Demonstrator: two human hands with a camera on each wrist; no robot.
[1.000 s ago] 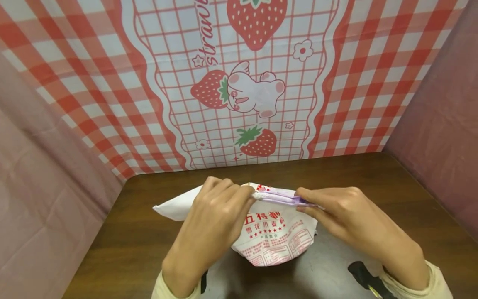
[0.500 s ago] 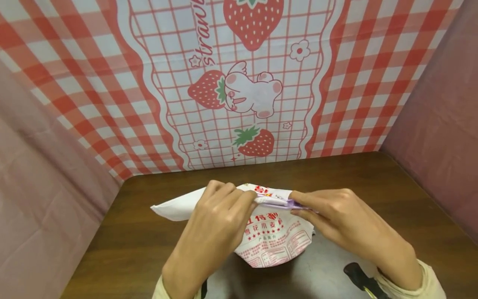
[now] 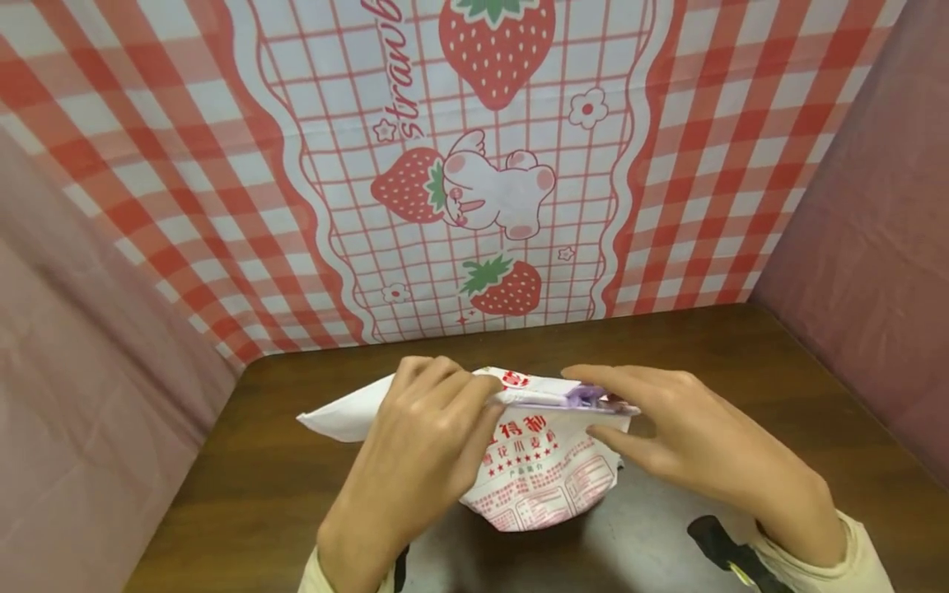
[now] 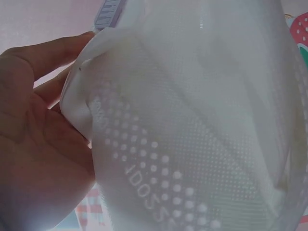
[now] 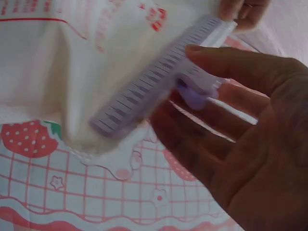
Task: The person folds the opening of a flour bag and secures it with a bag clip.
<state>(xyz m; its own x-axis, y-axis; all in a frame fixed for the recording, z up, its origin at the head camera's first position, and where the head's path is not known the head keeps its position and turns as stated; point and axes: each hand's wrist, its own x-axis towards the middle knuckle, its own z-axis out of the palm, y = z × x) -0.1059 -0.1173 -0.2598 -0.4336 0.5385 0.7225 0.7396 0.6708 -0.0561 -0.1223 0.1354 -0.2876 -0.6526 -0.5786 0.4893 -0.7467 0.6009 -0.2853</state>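
A white flour bag point(image 3: 526, 486) with red Chinese print stands in front of me, its top folded over. A long purple bag clip point(image 3: 586, 398) lies across the folded top. In the right wrist view the clip point(image 5: 149, 79) shows a row of markings along its bar and a small lever. My left hand point(image 3: 426, 445) grips the folded top near the clip's left end, and a white flap of the bag sticks out beyond it. My right hand point(image 3: 682, 428) is spread around the clip's right end, thumb and fingers apart, with a gap visible between them.
The bag is on a brown wooden table point(image 3: 274, 486) with a greyish shiny area point(image 3: 652, 527) in front. A red-and-white strawberry cloth point(image 3: 482, 165) hangs behind the table, with pink curtains point(image 3: 867, 222) at both sides. A black strap point(image 3: 715, 539) is by my right wrist.
My right hand has loosened from the clip: its thumb and fingers pinched the clip earlier and are now spread apart. The left hand keeps its grip on the bag.
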